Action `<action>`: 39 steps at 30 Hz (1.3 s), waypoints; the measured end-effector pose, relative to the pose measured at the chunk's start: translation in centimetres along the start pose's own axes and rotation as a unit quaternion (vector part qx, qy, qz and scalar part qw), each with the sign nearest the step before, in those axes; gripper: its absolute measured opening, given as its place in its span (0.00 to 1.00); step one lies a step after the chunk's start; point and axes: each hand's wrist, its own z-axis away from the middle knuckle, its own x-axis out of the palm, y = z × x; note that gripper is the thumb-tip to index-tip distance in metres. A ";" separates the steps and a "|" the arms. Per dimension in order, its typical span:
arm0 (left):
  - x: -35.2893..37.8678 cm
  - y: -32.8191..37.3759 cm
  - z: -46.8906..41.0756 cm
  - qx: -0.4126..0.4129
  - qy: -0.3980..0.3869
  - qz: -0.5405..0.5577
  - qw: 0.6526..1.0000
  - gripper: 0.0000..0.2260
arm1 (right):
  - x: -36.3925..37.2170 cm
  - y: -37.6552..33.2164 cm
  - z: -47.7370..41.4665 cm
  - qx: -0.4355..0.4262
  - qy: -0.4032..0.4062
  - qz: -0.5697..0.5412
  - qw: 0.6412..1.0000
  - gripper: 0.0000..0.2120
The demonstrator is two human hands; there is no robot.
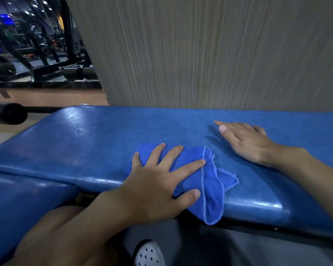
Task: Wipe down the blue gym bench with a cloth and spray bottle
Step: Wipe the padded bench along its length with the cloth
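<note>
**A:** Where's the cloth?

**B:** The blue microfibre cloth with the pale stitched hem (211,189) sits low in the middle of the frame, on the near edge of the padded blue vinyl gym bench (85,150). One end hangs over the front lip.

**A:** And the hands?

**B:** The left hand (158,181) lies flat on the cloth, fingers straight and spread, pressing rather than clutching. The right hand (246,143), right of centre, rests open-palmed on bare vinyl and holds nothing.

**A:** Spray bottle?

**B:** Not in view anywhere.

**A:** What could go wrong?

**B:** I'd say the cloth is the weak point. It's bunched and only pinned by a flat palm. A stroke toward the front edge could pull the hanging end over and drop the cloth to the floor, near the white perforated shoe (148,254) at the bottom of the frame. Bunched up, it also covers only a narrow strip. So the glossy patch at the pad's upper left and the band along the grey wood-grain wall panel (200,54) may get missed.
</note>
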 end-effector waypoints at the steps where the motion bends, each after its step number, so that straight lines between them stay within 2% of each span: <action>1: 0.0 -0.2 -0.9 -0.004 -0.006 0.002 1.000 0.29 | 0.1 0.2 0.0 -0.002 0.001 0.003 1.000 0.31; 4: -0.2 -1.5 -4.3 -0.011 -0.030 -0.001 0.999 0.27 | 0.5 0.3 0.0 -0.010 -0.011 0.030 0.999 0.39; 6: -0.3 -2.7 -7.1 -0.015 -0.036 -0.004 0.999 0.26 | 0.8 0.3 0.0 -0.009 -0.016 0.050 0.999 0.40; 11: -0.3 -5.3 -15.1 -0.033 -0.025 0.008 0.999 0.25 | 1.0 0.2 -0.1 -0.005 -0.011 0.073 0.997 0.33; 15: -0.8 -7.0 -20.7 -0.057 -0.034 0.029 0.997 0.25 | 1.0 0.2 -0.1 -0.002 -0.008 0.071 0.997 0.36; 19: -0.9 -7.3 -22.6 -0.068 -0.025 0.024 0.997 0.25 | 1.1 0.4 -0.4 0.000 -0.003 0.074 0.997 0.35; 24: -0.5 -6.6 -19.6 -0.060 -0.020 0.032 0.997 0.25 | 1.1 0.6 -0.5 -0.001 0.002 0.068 0.998 0.36; 31: -0.3 -3.8 -9.7 -0.032 -0.016 0.013 0.999 0.26 | 0.9 0.6 -0.3 0.008 0.013 0.033 0.999 0.33; 35: -0.1 -2.4 -3.7 -0.015 -0.007 -0.011 1.000 0.29 | 0.6 0.2 0.3 0.002 0.009 0.042 0.999 0.30; 39: -0.1 -1.9 -0.2 -0.017 -0.012 -0.008 1.000 0.29 | 0.3 -0.3 0.5 -0.011 -0.002 0.080 0.997 0.30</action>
